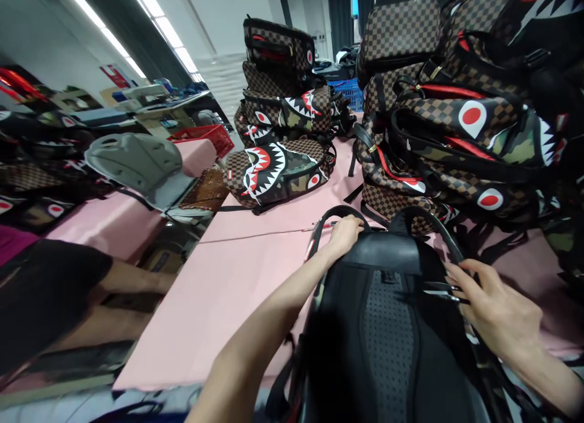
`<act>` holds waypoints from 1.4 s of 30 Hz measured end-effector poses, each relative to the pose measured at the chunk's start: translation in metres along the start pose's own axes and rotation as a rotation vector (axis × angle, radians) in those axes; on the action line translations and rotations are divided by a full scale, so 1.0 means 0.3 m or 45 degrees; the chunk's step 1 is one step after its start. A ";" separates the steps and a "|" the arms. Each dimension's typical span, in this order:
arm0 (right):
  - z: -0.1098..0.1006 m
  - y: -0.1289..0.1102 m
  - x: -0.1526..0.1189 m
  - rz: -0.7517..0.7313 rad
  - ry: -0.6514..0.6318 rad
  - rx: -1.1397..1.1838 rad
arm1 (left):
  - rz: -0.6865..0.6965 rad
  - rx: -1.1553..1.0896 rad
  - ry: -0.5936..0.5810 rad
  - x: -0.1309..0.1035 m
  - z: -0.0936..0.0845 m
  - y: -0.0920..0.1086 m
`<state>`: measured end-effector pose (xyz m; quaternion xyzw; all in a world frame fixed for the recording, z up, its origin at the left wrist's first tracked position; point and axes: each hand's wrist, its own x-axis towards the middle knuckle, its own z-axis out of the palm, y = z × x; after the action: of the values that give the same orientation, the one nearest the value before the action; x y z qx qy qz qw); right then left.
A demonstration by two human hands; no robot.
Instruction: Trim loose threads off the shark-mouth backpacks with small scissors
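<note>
A black backpack (390, 325) lies with its padded back panel facing up at the near edge of the pink table (219, 289). At its top left, my left hand (347, 233) is closed on the backpack's upper edge, beside the strap loop. My right hand (493, 301) is at the backpack's right side, fingers closed around small scissors (443, 291) whose blades point left over the black fabric. Its fingers also touch the right strap.
Checkered shark-print backpacks (278, 170) are piled at the table's back, with a larger pile (465, 137) at the right. A grey chair (141, 164) and a red crate (205, 137) stand left. Another person's legs (109, 295) show at far left.
</note>
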<state>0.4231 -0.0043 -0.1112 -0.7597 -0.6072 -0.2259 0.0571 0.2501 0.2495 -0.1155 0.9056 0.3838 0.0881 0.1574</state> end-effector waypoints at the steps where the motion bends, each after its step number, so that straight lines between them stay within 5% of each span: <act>1: -0.008 -0.009 0.032 -0.121 -0.035 -0.094 | -0.047 -0.035 -0.017 0.034 0.009 -0.001; 4: -0.032 -0.044 0.155 -0.323 -0.253 -0.213 | -0.119 -0.033 -0.038 0.091 0.023 0.000; 8: -0.045 -0.096 0.342 -0.173 -0.574 -0.172 | -0.343 -0.033 -0.088 0.117 0.041 0.030; 14: 0.009 -0.138 0.528 -0.136 -0.616 0.052 | -0.386 -0.276 -0.070 0.102 0.049 0.038; 22: 0.125 -0.167 0.551 -0.163 -0.564 0.409 | -0.409 -0.920 -0.044 0.061 0.039 -0.040; 28: 0.163 -0.173 0.556 -0.088 -0.577 0.383 | -0.410 -1.041 0.086 0.065 0.079 -0.055; 33: 0.157 -0.168 0.553 -0.074 -0.581 0.398 | -0.346 -1.064 0.198 0.056 0.079 -0.019; 42: 0.145 -0.170 0.570 -0.039 -0.638 0.401 | -0.646 -1.370 0.241 0.093 0.089 0.050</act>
<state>0.4141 0.1778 -0.0889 -0.7644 -0.6412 0.0647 0.0192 0.2867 0.2541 -0.1342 0.5673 0.5017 0.3099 0.5749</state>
